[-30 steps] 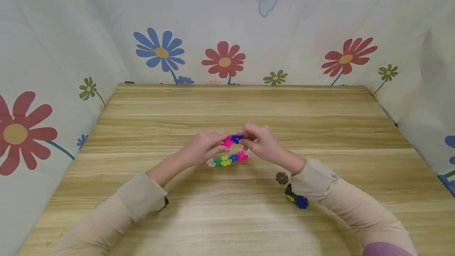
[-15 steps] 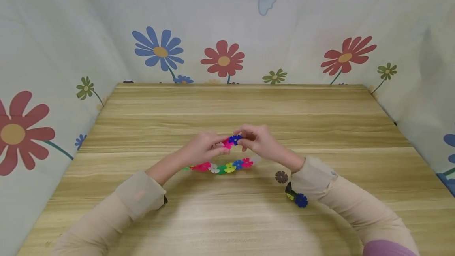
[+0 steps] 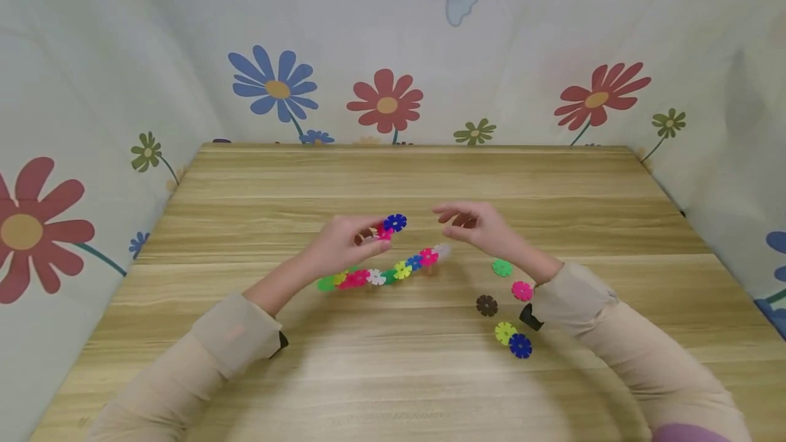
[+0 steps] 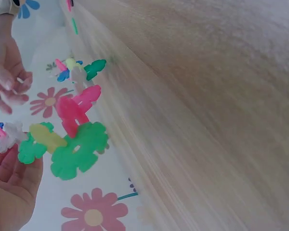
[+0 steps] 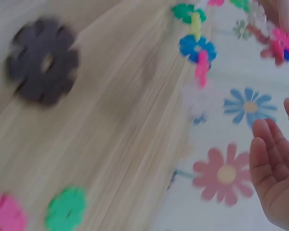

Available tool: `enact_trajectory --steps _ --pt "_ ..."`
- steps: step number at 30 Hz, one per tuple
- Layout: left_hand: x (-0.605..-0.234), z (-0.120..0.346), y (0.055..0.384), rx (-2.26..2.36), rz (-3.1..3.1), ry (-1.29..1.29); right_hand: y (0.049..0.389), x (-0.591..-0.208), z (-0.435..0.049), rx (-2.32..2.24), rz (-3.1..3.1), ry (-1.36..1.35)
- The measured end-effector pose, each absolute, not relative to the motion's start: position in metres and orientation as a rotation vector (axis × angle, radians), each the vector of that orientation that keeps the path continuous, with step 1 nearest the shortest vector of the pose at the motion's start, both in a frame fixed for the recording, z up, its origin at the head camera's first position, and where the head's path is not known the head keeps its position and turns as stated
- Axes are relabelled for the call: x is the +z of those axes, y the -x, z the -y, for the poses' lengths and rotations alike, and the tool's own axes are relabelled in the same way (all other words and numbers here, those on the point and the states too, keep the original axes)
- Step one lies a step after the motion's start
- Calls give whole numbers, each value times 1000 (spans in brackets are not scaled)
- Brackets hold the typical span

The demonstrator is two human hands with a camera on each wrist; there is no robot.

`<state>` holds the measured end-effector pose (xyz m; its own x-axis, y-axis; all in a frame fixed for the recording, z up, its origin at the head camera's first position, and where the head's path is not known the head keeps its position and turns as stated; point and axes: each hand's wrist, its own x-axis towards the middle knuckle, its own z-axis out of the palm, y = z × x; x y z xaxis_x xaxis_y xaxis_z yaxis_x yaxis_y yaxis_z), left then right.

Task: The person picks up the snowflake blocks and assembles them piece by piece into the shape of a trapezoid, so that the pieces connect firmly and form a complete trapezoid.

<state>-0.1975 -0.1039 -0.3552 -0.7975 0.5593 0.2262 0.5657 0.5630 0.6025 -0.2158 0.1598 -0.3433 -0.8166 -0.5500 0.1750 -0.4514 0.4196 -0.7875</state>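
Observation:
My left hand point(image 3: 334, 245) pinches one end of a chain of flower-shaped plastic snowflake discs point(image 3: 402, 269) between thumb and fingers. A dark blue disc point(image 3: 395, 223) forms that end, joined to a pink disc point(image 3: 384, 232) at the fingertips. In the left wrist view, white, green and yellow discs point(image 4: 48, 137) run on from the grip and curve round into the rest of the chain. A pale, translucent disc point(image 3: 441, 251) ends the far side. My right hand point(image 3: 485, 228) is held apart, right of the dark blue disc, fingers loosely bent and holding nothing.
Loose discs lie on the wooden table point(image 3: 393, 374) by the right forearm: green point(image 3: 502, 267), pink point(image 3: 522, 290), dark brown point(image 3: 487, 305), yellow point(image 3: 505, 333) and dark blue point(image 3: 520, 346). The last two touch or overlap. A flower-printed cloth point(image 3: 528, 53) surrounds the table.
My right hand has let go of the dark blue disc and moved right. My left hand has lifted slightly with the chain. Green and pink loose discs have come into sight by the right arm.

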Motion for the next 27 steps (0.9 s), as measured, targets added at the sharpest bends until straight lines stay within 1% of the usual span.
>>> enact_trajectory --steps 5,14,20,27 --pt "-356 105 199 -1134 2806 914 226 -349 -185 -1228 -2582 822" --pt "-363 112 201 -1306 2858 725 235 -366 -223 -1001 -2623 814" --pt "-366 118 202 -1421 2837 677 235 -375 -240 -894 -2564 752" --pt "-368 122 203 -1453 2824 676 230 -386 -253 -774 -2528 767"
